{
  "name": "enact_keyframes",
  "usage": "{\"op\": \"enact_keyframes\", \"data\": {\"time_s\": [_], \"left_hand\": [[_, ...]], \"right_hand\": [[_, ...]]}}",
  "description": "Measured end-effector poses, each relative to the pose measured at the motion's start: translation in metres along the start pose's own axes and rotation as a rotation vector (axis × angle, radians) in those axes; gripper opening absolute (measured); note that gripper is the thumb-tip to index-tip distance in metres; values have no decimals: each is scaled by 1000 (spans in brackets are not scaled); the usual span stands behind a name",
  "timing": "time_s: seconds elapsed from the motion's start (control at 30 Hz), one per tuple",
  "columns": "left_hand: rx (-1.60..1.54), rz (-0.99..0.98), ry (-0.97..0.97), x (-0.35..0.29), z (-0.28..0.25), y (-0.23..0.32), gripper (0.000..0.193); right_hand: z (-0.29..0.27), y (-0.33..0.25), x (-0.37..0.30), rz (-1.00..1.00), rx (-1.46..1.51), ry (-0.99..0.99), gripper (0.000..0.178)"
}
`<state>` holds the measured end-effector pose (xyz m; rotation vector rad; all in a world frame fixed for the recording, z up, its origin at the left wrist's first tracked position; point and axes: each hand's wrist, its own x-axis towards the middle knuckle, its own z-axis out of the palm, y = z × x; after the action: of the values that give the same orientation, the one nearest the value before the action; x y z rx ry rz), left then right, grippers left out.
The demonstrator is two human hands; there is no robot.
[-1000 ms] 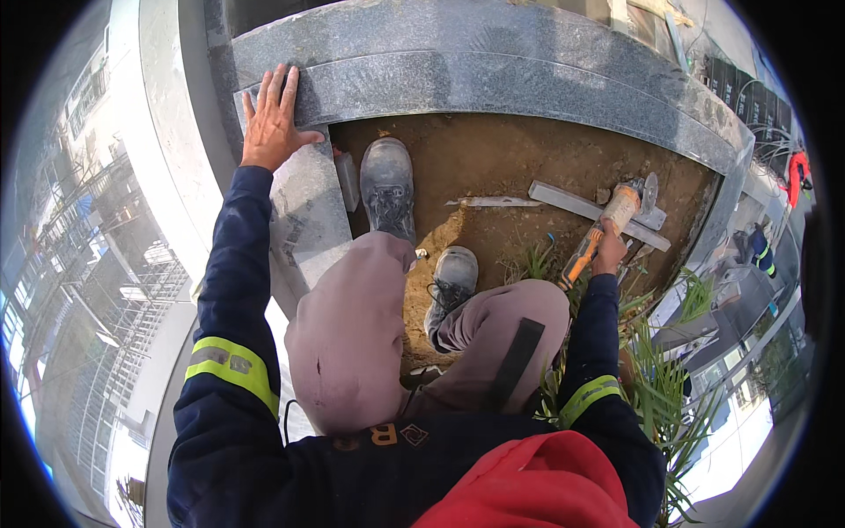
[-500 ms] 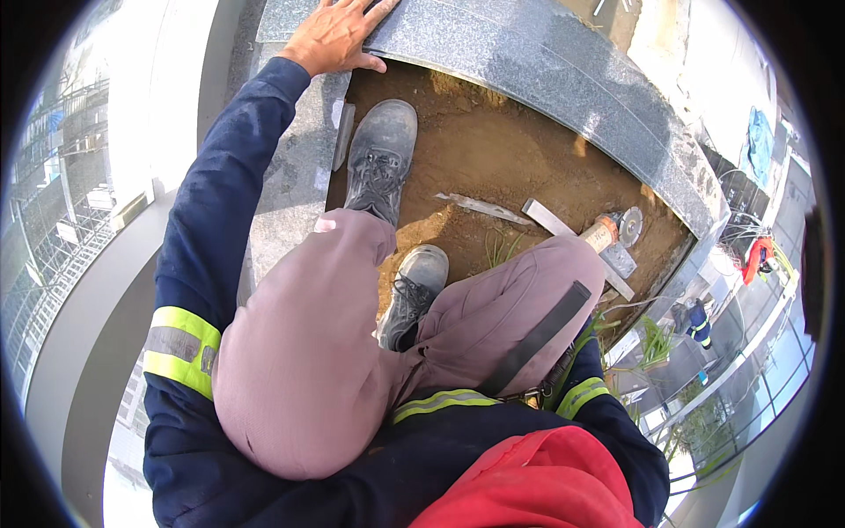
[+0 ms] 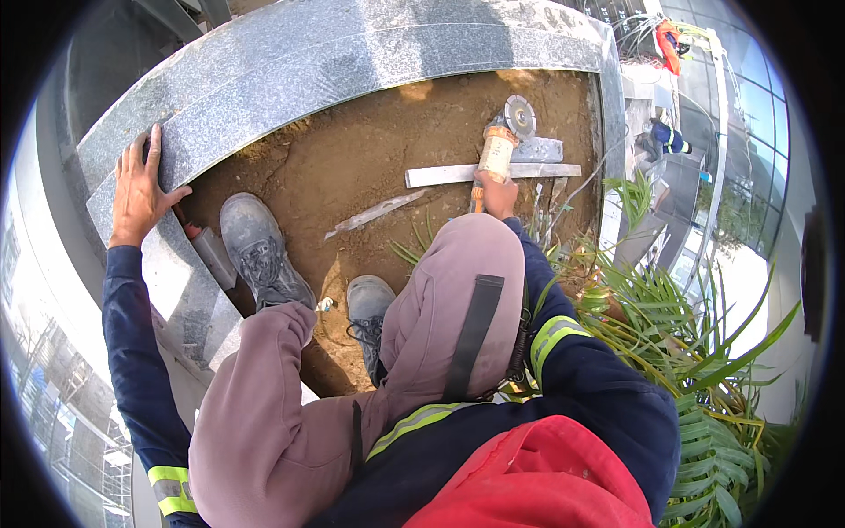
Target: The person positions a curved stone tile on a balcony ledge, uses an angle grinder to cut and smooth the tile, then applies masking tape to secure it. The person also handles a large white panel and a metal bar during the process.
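A grinder [image 3: 497,157] sits inside a curved grey ledge [image 3: 370,57], near its right corner; the right hand's [image 3: 497,194] fingers clamp its handle. The left hand [image 3: 139,198] rests on the ledge's left end, fingers and thumb apart. Within the ledge: a bar [image 3: 440,175], soil [image 3: 339,158], boots [image 3: 257,242].

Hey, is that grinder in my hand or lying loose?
Held: your right hand wraps around the grinder, with the disc sticking out beyond your grip. Whether it also rests on something underneath, I can't tell.
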<state>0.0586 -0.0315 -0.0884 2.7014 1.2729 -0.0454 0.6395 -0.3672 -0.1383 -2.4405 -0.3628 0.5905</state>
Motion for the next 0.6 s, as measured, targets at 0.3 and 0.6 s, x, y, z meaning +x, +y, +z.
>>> {"op": "enact_keyframes", "data": {"time_s": [0.3,0.6], "left_hand": [[69,-12,-33,6,1,6,118],[15,28,9,6,-1,12,119]], "right_hand": [[0,18,3,27,66,19,48],[-8,-15,-12,72,-35,11,65]]}}
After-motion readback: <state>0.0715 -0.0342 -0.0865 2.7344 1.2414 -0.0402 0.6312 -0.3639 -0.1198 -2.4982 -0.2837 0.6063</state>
